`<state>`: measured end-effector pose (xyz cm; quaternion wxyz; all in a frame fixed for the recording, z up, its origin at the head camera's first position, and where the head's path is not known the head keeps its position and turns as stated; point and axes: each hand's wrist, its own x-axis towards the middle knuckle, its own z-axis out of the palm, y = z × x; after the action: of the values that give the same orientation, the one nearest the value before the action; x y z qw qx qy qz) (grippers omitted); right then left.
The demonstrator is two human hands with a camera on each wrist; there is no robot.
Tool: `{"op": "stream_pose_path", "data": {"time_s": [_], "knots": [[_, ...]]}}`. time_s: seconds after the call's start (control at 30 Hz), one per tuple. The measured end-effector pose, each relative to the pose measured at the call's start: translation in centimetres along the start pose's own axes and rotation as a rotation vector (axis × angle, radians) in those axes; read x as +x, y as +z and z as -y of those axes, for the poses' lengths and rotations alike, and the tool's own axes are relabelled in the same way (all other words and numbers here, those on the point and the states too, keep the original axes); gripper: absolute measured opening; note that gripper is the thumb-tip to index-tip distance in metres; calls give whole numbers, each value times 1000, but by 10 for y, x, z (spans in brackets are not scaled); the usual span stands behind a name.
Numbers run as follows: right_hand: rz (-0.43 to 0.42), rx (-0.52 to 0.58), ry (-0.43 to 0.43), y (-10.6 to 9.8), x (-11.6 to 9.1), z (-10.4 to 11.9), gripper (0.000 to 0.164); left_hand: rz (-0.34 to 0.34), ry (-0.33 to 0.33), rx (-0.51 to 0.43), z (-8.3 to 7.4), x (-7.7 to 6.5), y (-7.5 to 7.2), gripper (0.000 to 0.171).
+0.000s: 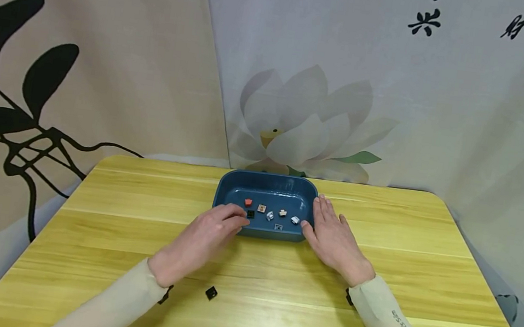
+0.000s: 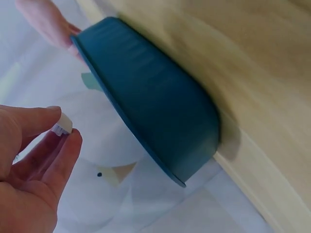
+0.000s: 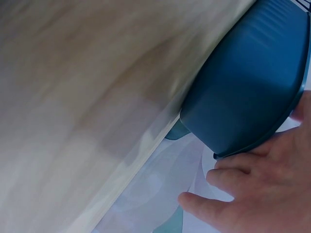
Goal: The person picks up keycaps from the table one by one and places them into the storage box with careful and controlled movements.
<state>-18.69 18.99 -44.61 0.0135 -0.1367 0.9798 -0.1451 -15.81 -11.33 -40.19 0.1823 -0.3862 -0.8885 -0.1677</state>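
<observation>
My left hand (image 1: 205, 233) is over the front left corner of a blue tray (image 1: 260, 233). In the left wrist view it pinches a small white block (image 2: 63, 124) between thumb and fingertips, above the tray's rim. My right hand (image 1: 333, 242) rests along the tray's right rim with its fingers straight and its thumb at the front corner. Several small pieces lie on the tray's floor, among them a red one (image 1: 248, 202), a beige square (image 1: 262, 208), a black square (image 1: 251, 214) and white ones (image 1: 295, 220).
The tray stands at the far edge of a yellow wooden table (image 1: 268, 308). On the table in front, near the left sleeve, lies a small black square piece (image 1: 211, 293). A printed curtain (image 1: 166, 62) hangs behind the table.
</observation>
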Motion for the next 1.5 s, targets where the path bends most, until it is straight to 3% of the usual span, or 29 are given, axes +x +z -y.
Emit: {"op": "stream_pose_path", "data": {"time_s": [0.43, 0.83, 1.27, 1.5], "knots": [[0, -4, 6, 0, -1, -1, 75, -8, -59, -16, 24, 24, 9, 22], [-3, -3, 1, -1, -1, 0, 75, 93, -106, 53, 39, 41, 28, 16], [-4, -3, 5, 0, -1, 0, 75, 289, -322, 91, 43, 55, 42, 19], [9, 1, 15, 0, 0, 1, 75, 321, -363, 72, 48, 58, 49, 11]]}}
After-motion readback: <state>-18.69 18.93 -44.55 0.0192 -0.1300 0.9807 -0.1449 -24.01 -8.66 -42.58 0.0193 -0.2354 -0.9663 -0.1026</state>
